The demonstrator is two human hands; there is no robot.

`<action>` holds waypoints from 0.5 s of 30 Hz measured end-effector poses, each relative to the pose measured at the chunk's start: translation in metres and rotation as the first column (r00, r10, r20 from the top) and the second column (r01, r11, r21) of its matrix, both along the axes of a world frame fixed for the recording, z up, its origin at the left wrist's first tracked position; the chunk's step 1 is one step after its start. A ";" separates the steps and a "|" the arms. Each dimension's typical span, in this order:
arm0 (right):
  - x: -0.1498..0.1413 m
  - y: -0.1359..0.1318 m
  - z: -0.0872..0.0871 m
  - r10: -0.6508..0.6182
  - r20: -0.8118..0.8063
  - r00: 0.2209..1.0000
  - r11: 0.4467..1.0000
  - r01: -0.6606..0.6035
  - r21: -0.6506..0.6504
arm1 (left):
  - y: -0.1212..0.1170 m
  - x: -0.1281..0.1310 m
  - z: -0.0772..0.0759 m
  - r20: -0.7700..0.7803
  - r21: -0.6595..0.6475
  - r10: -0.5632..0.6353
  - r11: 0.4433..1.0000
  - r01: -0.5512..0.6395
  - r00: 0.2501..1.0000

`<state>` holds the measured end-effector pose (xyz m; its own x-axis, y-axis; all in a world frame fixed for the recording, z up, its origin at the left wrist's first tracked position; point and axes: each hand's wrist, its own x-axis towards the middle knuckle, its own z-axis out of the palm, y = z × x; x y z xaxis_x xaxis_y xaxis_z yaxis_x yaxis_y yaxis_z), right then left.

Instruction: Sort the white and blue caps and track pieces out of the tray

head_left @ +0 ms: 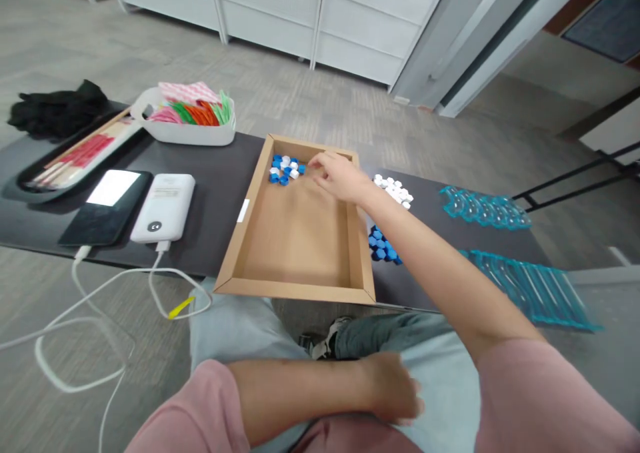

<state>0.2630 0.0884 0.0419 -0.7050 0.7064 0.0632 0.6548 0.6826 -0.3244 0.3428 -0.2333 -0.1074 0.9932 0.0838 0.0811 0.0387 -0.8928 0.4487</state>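
A shallow brown cardboard box (295,292) sits at the table's front edge, by my lap. In its far left corner lies a cluster of small blue and white hexagonal pieces (286,169). My right hand (337,175) reaches over the box's right wall, just right of that cluster. Its thumb and forefinger are bent with a gap between them, and I see nothing held there. My left hand (393,387) rests low over my lap, away from the box. Motion blur smears its fingers, which look loosely curled.
Right of the box are white pieces (393,189) and blue pieces (383,245), partly behind my right forearm. Beyond are clear teal plastic packs (485,207). On the left are a white power bank (164,207), a black phone (107,209), cables and a white basket (193,133).
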 end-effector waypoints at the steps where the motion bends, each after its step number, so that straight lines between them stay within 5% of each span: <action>1: -0.015 0.009 -0.005 -0.019 0.042 0.999 1.000 0.018 0.015 | 0.000 -0.002 0.000 0.032 0.029 0.005 1.000 -0.006 0.999; 6: -0.047 0.024 -0.017 -0.008 0.167 0.986 1.000 0.005 0.013 | 0.004 -0.006 0.004 0.140 0.082 0.046 0.995 -0.058 0.989; 12: -0.026 0.011 -0.005 0.015 0.112 0.994 0.995 -0.004 -0.098 | 0.002 -0.004 0.014 0.073 0.023 0.004 1.000 -0.006 0.997; 15: -0.003 0.003 0.002 -0.030 -0.050 0.998 0.974 0.018 -0.225 | 0.001 -0.007 0.020 -0.013 -0.002 0.004 1.000 -0.004 1.000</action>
<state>0.2595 0.0911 0.0436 -0.6874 0.7236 -0.0625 0.6483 0.5725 -0.5021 0.3359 -0.2327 -0.0876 0.9938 0.0875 0.0679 0.0478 -0.8916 0.4504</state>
